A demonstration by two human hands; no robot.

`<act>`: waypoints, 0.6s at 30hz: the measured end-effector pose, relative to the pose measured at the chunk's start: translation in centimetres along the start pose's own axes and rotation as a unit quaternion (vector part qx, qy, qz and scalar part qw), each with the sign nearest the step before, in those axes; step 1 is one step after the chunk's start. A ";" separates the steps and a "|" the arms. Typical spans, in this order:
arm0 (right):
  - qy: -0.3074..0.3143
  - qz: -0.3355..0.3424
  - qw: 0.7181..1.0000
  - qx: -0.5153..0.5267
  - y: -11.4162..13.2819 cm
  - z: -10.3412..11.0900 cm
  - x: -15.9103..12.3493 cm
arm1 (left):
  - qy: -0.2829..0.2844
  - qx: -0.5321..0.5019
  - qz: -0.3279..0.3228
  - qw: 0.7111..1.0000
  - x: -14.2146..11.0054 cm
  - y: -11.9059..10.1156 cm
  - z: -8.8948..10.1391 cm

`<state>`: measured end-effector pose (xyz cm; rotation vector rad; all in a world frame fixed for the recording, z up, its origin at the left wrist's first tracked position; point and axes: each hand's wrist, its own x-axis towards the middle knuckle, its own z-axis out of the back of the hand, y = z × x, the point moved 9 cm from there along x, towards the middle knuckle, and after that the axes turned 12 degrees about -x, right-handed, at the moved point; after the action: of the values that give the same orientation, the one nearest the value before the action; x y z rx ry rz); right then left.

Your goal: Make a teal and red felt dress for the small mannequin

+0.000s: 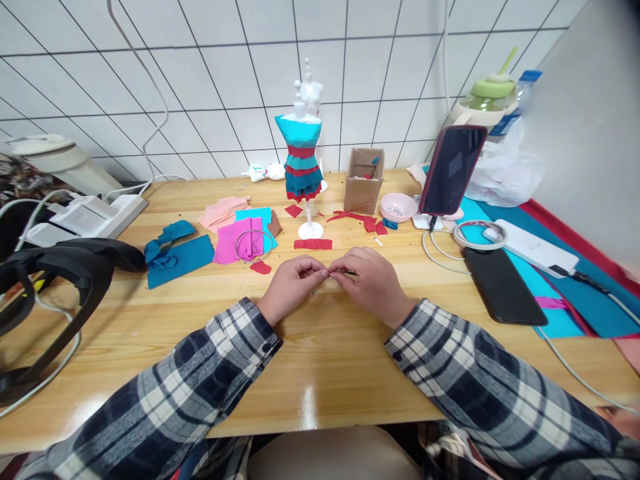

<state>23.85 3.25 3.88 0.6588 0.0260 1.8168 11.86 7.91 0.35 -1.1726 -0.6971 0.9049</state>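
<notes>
My left hand (296,285) and my right hand (371,280) meet over the table's middle, each pinched with thumb against forefinger. Their fingertips touch; whatever they hold is too small to name. Just beyond them lies a red crepe paper strip (313,245). Behind it a small white dress form (309,231) stands upright, wearing a paper dress (303,160) in layers of turquoise, red and teal. Red scraps (261,267) lie left of the hands, and more red pieces (370,225) to the right.
Folded pink paper (235,240) and teal paper (185,260) lie left, near a black headset (55,293). A cardboard box (363,193), pink bowl (399,207), propped phone (453,167) and black phone (505,287) stand or lie right. A white power strip (85,217) sits far left.
</notes>
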 end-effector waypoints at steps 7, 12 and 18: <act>0.026 -0.020 0.999 0.002 -0.3 -0.3 0.0 | -0.003 0.092 -0.069 0.993 -0.1 -1.1 0.0; 0.035 -0.017 0.999 -0.017 -0.2 -0.3 -0.1 | 0.008 0.071 -0.052 0.996 0.0 -0.7 -0.1; 0.054 -0.017 0.998 -0.020 -0.1 -0.7 -0.1 | 0.021 0.079 -0.070 0.994 0.0 -0.9 -0.5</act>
<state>23.61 3.38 3.23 0.5288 0.0723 1.8147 12.46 7.57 1.15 -0.9881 -0.6531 0.8004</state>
